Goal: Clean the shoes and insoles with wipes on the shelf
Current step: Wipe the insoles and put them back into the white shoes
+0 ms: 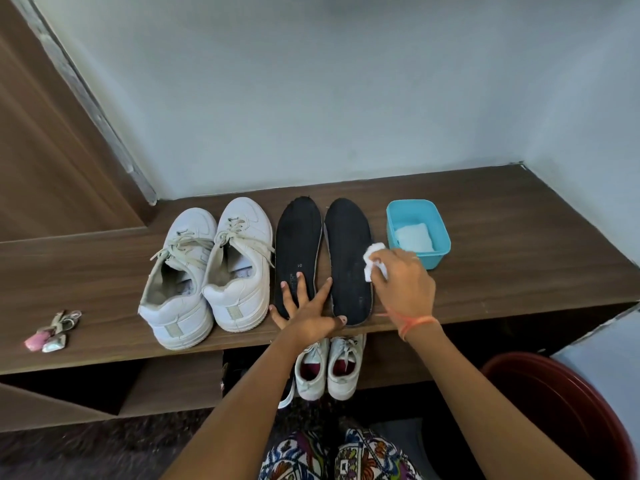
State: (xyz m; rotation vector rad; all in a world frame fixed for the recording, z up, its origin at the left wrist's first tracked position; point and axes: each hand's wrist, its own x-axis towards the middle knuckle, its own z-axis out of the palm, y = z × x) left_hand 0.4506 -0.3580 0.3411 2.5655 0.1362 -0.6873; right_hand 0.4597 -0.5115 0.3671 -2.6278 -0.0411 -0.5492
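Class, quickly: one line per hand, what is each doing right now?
Left hand: open, fingers spread flat on the left black insole.
Right hand: closed on a white wipe at the edge of the right black insole.

My left hand (306,311) presses flat on the left insole (298,237) at the shelf's (502,244) front edge. My right hand (405,282) pinches a white wipe (372,258) at the right insole's (348,244) edge, beside the blue tub (440,237).
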